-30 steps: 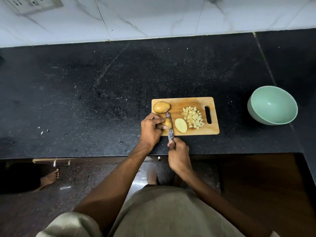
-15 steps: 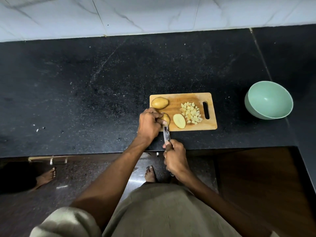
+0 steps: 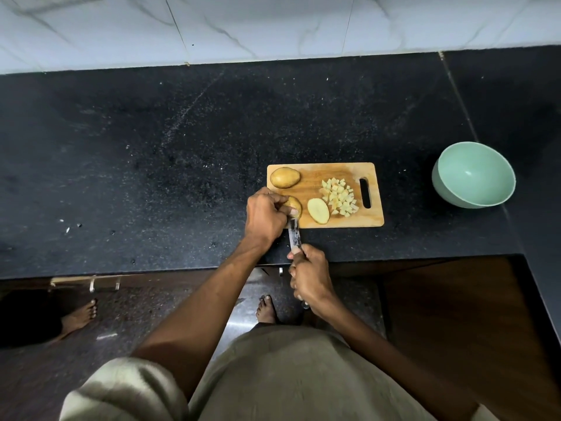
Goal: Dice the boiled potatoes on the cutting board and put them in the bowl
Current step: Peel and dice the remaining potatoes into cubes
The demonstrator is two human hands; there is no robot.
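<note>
From the head view, the left hand (image 3: 265, 215) pins a potato piece (image 3: 295, 205) at the near left corner of the cutting board (image 3: 318, 177). The right hand (image 3: 309, 276) grips the knife (image 3: 294, 235), its tip at that piece. A whole potato (image 3: 284, 177), a cut half (image 3: 318, 210) and pale diced cubes (image 3: 340, 196) lie on the board. The green bowl (image 3: 473, 174) stands well apart to the right. The counter (image 3: 151, 162) lies open to the left and far side.

Single head-worn wide-angle view. It looks steeply down over the counter (image 3: 182, 147) edge. Cutting board (image 3: 340, 174) sits mid-frame, near.
</note>
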